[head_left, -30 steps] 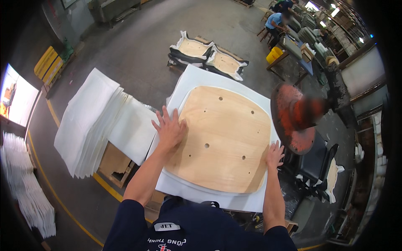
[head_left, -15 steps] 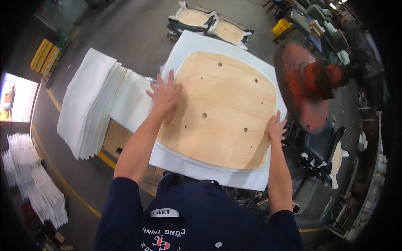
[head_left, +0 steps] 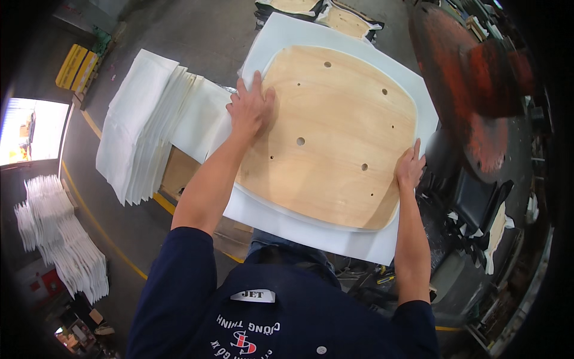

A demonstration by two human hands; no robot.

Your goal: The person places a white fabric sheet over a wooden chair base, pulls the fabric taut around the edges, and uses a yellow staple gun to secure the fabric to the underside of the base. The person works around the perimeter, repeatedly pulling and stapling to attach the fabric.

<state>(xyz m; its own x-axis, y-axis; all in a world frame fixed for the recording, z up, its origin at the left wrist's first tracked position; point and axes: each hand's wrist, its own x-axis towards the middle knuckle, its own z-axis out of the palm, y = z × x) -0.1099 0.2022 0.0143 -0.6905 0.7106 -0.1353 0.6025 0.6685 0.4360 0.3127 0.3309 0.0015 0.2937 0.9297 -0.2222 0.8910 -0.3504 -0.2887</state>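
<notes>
Nearest, the 2 forearms are seen rising from the dark blue sleeves at the lower edge. The right hand (head_left: 410, 169) is curled over the right edge of the board (head_left: 335, 131), fingers on top and thumb out of sight beneath; how firmly the edge is gripped cannot be told. The left hand (head_left: 250, 109) is laid flat and spread on the board's left margin, nothing enclosed, its fingertips reaching onto the foam (head_left: 311, 230) beside it.

The board is a rounded plywood panel, pale, with several drilled holes, lying face up and roughly centred on the white foam sheet, which shows as a border all round. The panel is judged stiff and moderately light, smooth enough to slide on the foam, so pressure from above or a hold at opposite edges would suit it. The foam is judged soft, limp and easily creased; it would be best taken by a corner or lifted together with the board.

To the left, a stack of white sheets (head_left: 143, 125) is fanned out. Farther right, a red disc (head_left: 472, 90) is seen, blurred. Beyond, at the top edge, more padded panels (head_left: 323, 12) lie on the floor.
</notes>
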